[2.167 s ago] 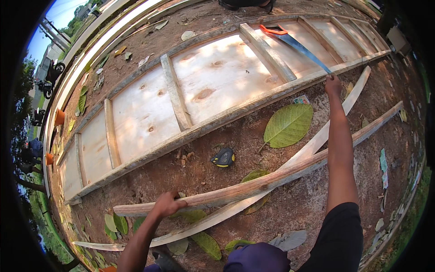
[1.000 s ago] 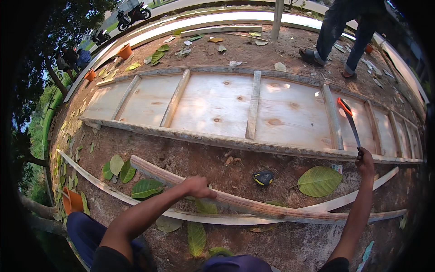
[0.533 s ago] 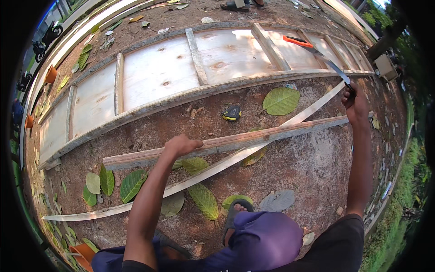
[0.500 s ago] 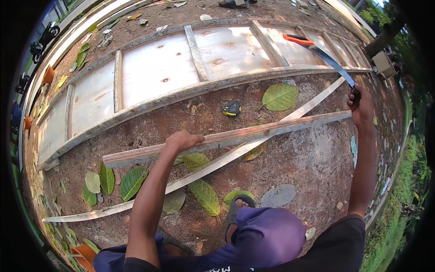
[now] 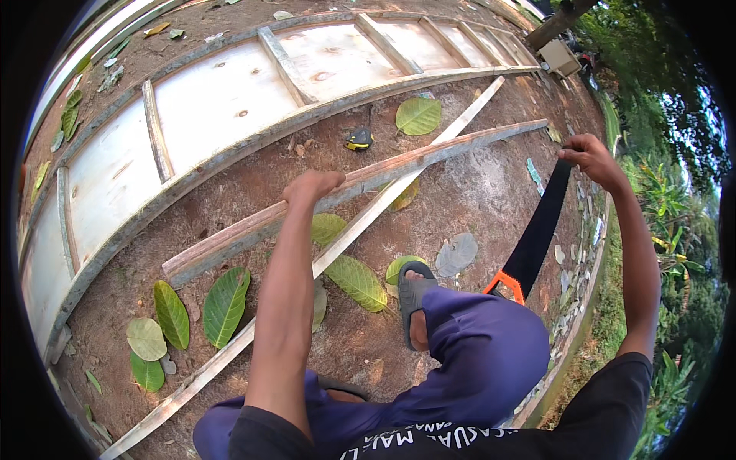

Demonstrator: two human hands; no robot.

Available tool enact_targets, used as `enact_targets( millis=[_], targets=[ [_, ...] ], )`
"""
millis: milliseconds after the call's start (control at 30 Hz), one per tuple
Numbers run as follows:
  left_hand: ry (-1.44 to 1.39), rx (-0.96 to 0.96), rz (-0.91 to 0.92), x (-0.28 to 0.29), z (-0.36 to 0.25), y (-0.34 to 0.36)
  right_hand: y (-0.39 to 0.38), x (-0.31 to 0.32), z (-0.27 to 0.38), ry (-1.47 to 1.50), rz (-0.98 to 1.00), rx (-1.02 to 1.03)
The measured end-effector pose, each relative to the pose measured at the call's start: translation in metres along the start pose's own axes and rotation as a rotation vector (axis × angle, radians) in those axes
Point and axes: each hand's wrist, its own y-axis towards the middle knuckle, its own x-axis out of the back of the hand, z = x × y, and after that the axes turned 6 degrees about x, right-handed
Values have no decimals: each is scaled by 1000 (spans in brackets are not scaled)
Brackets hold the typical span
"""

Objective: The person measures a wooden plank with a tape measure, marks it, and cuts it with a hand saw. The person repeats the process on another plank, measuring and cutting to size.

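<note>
A squared timber beam point(image 5: 360, 182) lies slanting across a thin pale wooden strip point(image 5: 383, 198). My left hand point(image 5: 313, 186) is closed around the beam's upper edge, left of the crossing. To the right, beyond the beam's far end, my right hand point(image 5: 594, 159) pinches a handsaw point(image 5: 541, 230) by the tip of its dark blade. The saw hangs with its orange-edged handle low, close to my bent knee. A black and yellow tape measure point(image 5: 359, 139) rests on the soil just past the beam.
Beyond the beam stretches a long wooden frame with pale plywood panels point(image 5: 222, 103) and cross battens. Large leaves point(image 5: 227, 305) are scattered over the soil. My sandalled foot point(image 5: 417, 307) stands near the strip. A beige box point(image 5: 560, 58) sits by a tree trunk at the far right.
The saw has swung from pointing up and away to hanging down toward me, its tip still in my right hand. My left hand keeps its hold on the beam. The view has shifted right.
</note>
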Motion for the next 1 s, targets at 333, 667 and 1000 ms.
enact_targets(
  millis=[333, 667, 1000],
  targets=[
    [0, -55, -63, -3, 5, -12, 39, -132, 36, -37, 449, 360],
    [-22, 4, -64, -10, 2, -3, 91, -231, 13, 193, -228, 473],
    [118, 80, -82, -1, 6, -3, -98, -437, -23, 124, 57, 539]
  ],
)
